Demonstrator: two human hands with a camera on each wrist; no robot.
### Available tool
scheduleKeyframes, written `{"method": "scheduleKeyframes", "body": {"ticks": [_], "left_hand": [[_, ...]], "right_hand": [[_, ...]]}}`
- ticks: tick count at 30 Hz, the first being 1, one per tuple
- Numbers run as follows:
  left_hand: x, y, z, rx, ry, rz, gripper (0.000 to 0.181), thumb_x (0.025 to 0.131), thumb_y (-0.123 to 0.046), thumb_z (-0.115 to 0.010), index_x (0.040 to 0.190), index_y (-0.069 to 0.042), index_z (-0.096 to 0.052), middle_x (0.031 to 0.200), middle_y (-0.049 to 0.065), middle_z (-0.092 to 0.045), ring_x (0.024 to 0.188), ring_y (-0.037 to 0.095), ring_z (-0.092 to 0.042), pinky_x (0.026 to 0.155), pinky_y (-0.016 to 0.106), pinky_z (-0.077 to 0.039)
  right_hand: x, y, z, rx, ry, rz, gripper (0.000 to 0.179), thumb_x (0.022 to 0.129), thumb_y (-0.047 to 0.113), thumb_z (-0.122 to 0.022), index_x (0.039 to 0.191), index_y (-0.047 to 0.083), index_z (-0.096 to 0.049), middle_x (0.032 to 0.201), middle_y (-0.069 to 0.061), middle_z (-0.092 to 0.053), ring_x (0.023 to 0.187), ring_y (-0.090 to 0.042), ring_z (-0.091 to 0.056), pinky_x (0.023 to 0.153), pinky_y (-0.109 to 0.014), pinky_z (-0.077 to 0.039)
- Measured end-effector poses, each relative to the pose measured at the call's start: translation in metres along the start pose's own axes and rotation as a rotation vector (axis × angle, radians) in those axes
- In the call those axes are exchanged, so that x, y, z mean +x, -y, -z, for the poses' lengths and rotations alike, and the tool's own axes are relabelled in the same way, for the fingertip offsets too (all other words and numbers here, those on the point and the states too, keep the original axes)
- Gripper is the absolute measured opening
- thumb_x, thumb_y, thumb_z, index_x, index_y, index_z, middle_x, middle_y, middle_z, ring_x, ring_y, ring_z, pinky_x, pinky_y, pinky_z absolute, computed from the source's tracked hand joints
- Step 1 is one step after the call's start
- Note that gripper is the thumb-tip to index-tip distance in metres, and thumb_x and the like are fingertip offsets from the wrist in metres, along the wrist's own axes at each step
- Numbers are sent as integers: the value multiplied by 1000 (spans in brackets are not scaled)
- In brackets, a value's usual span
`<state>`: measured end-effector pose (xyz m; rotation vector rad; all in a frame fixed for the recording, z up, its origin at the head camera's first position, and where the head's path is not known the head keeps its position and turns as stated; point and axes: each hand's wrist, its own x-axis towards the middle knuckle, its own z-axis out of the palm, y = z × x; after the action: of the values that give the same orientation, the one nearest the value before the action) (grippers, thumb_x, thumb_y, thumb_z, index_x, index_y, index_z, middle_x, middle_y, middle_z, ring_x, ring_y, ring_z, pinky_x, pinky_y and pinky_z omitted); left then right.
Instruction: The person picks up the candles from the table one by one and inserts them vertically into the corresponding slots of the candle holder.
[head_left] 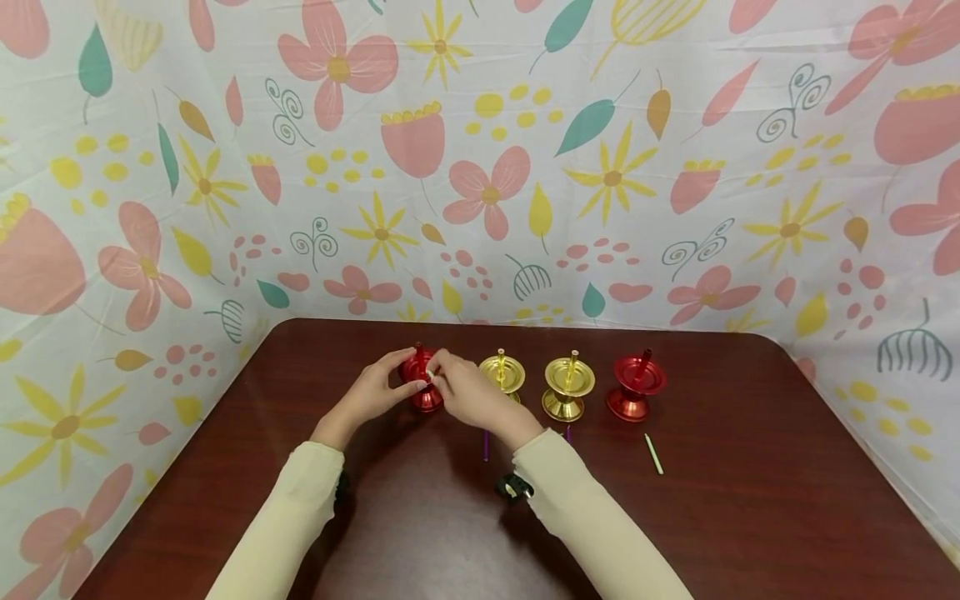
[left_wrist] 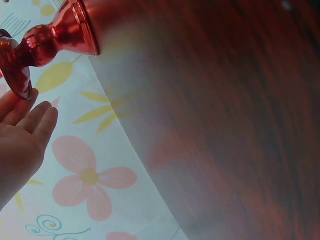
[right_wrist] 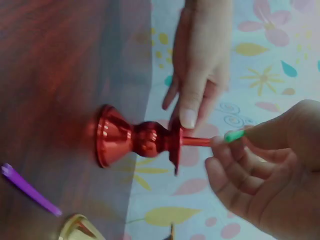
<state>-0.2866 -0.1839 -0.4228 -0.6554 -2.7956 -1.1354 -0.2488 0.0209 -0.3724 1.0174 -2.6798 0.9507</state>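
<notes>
A shiny red candle holder [head_left: 427,401] with a wide dish and a central red tube stands at the left of a row. Around its dish, my left hand [head_left: 372,389] spreads thumb and fingers, holding it at the rim. In the left wrist view the left fingertips [left_wrist: 46,117] meet the dish's edge. My right hand [head_left: 474,393] pinches a small light-green candle [right_wrist: 235,135] between thumb and fingers. That candle is close beside the top of the holder's tube [right_wrist: 196,142], and most of it is hidden in the hand.
Two gold candle holders, one partly behind the right hand [head_left: 512,373] and another [head_left: 564,407], stand to the right, then a second red holder [head_left: 630,406]. In front lie purple candles [head_left: 486,447] and a light-green candle [head_left: 654,455]. Flowered cloth [head_left: 480,125] hangs behind the brown table [head_left: 750,467].
</notes>
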Motion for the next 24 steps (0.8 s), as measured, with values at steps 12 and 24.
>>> {"method": "scheduleKeyframes", "body": {"ticks": [12,24], "left_hand": [[0,2,-1,4,-1,6,68,88,-28,-71,143,-1,-43,146,18,-42,132,34,-43,105,51,-36],[0,4,-2,-15,-5,-2,67,88,-28,-71,143,-2,-44,146,17,-43,132,34,-43,105,51,-37]], "right_hand": [[27,-11,3,118,-299,24,14,97,10,-57,111,5,-55,98,-9,-66,86,-20,-64,77,-34,-53],[49,-17,-6,64,-442,55,14,95,11,-60,107,4,-59,94,-8,-65,80,-20,-60,71,-33,-50]]}}
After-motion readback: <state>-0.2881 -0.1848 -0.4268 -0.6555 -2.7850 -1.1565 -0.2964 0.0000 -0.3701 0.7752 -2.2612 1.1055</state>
